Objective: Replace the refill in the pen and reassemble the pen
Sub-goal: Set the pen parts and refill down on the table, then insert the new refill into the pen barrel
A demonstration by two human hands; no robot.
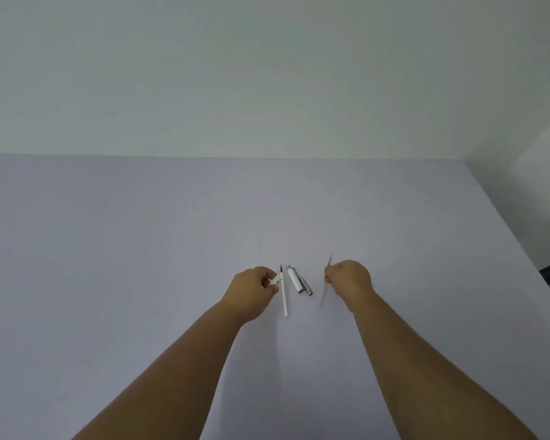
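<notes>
item: pale lilac-grey flat table surface [140, 249], meeting a plain off-white wall [267, 74] at its far edge; serves as landmark for all entries below. item: white cylindrical pen cap with silver ends and a silver clip [296, 278], lying on the table near its middle, tilted slightly, clip side toward the right, touched by neither hand. item: thin white refill tube with a dark pointed tip [283, 293], lying flat on the table just left of the pen cap, tip pointing toward the far edge, tail toward the near edge; apart from the cap. item: left hand [251, 292], bare forearm reaching in from the near edge, hovering low over the table just left of the white refill; fingers curled and pinching a short white pen piece [275, 279], whose exposed end nearly meets the refill's upper part; contact between them cannot be told. item: right hand [351, 279], bare forearm likewise from the near edge, positioned right of the pen cap and well clear of it; fingers clenched about a thin translucent greyish refill rod [325, 289], held steeply, one end showing above the fist, the other slanting down toward the table; whether that lower end touches the table cannot be told.
</notes>
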